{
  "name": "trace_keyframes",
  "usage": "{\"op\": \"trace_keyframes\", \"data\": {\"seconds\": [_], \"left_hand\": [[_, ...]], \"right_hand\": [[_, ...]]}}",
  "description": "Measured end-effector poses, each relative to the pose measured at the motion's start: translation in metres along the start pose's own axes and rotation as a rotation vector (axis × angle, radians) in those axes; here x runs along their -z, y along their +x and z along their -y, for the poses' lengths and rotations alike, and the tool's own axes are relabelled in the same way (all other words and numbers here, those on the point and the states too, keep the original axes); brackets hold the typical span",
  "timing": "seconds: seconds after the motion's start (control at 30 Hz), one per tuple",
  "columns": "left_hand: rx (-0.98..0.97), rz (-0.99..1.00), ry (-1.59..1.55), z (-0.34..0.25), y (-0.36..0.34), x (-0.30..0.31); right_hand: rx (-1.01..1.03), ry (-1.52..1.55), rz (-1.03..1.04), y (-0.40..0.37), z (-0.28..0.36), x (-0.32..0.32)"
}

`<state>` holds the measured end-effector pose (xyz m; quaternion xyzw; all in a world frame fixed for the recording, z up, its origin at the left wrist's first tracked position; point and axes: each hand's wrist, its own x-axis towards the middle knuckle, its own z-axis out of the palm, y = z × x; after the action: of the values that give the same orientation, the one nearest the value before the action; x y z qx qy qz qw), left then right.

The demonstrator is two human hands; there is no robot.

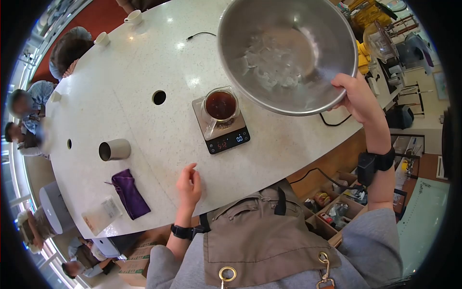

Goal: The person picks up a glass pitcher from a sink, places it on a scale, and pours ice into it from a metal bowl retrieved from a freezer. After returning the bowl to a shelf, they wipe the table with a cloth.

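Note:
My right hand (355,96) grips the rim of a large steel bowl (332,58) with ice (274,72) in it, at the upper right of the table. My left hand (189,185) is near the table's front edge, fingers loosely curled and partly apart, holding nothing. Between the hands, a digital scale (226,141) bears a glass server (211,127) of dark brown liquid (220,105). A metal cup (115,150) lies to the left, above a purple cloth pouch (130,194). Beside the pouch is a clear plastic packet (102,215).
White cups (133,18) stand along the far edge of the white table (144,62). The table has two round holes (159,98). People (72,50) are beyond its left side. A black cable (334,124) lies near the bowl. Compartmented boxes (337,216) are below the front edge.

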<state>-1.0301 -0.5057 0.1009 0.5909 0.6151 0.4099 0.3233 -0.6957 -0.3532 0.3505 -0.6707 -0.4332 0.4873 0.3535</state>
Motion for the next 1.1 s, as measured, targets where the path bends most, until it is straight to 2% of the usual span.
{"op": "trace_keyframes", "data": {"seconds": [0.17, 0.3, 0.53, 0.67, 0.8, 1.1], "left_hand": [[-0.176, 0.167, -0.023, -0.015, 0.021, -0.028], [-0.206, 0.214, -0.037, -0.024, 0.034, -0.036], [-0.244, 0.166, -0.047, -0.009, 0.033, -0.033], [-0.187, 0.152, -0.017, -0.006, 0.029, -0.028], [-0.138, 0.134, 0.012, -0.002, 0.026, -0.023], [-0.159, 0.087, 0.045, 0.002, 0.027, -0.02]], "right_hand": [[0.042, -0.053, 0.06, 0.014, 0.0, -0.017], [0.039, -0.066, 0.096, 0.016, 0.009, -0.031], [0.083, -0.052, 0.025, 0.029, 0.005, -0.041], [0.157, -0.088, -0.073, 0.029, 0.0, -0.047], [0.162, -0.106, -0.067, 0.028, -0.003, -0.047], [0.15, -0.175, -0.071, 0.029, -0.008, -0.045]]}}
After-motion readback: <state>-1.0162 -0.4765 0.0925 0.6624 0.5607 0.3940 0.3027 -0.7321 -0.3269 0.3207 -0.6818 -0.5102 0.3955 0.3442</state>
